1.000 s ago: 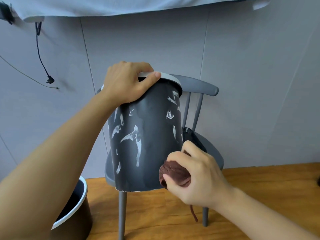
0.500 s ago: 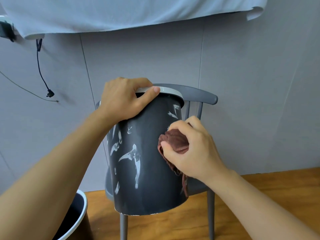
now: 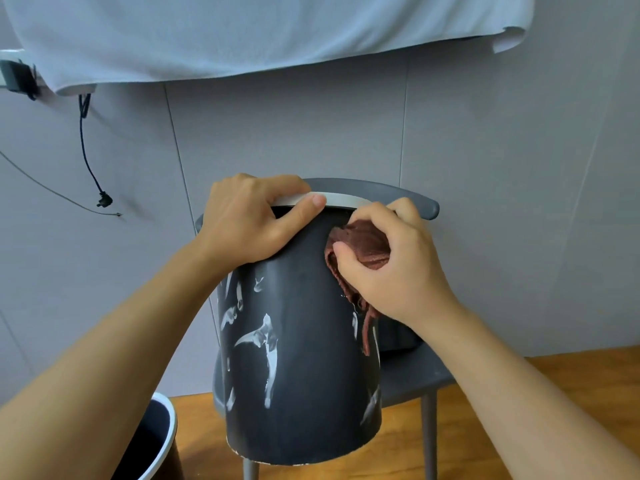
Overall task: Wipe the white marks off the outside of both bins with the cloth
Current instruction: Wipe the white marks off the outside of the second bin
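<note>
I see my left hand (image 3: 254,218) up at the top of the dark bin (image 3: 304,375). Its fingers are curled over the white rim (image 3: 341,199) and the thumb lies along the rim's front, so it grips the bin tight. The bin is held up in the air in front of the gray chair (image 3: 412,375), and I can see its round bottom edge hanging above the wood floor (image 3: 554,386). My right hand (image 3: 391,268) is on the bin's right side, just under the rim. Its fingers and thumb are curled around a bunched brown cloth (image 3: 363,251) and press it on the bin wall. A strip of the cloth hangs down along the bin's side. White marks (image 3: 266,344) are on the front of the bin, low and to the left of the cloth, and a few more sit near the bottom right. The part of the wall just left of the cloth looks dark and plain. A second bin (image 3: 162,441) with a white rim stands on the floor at the bottom left. I can only see a bit of it. Behind it all is a gray wall (image 3: 485,168) with a black cord (image 3: 86,150) hanging down, and a pale cloth sheet (image 3: 259,32) hangs across the top.
</note>
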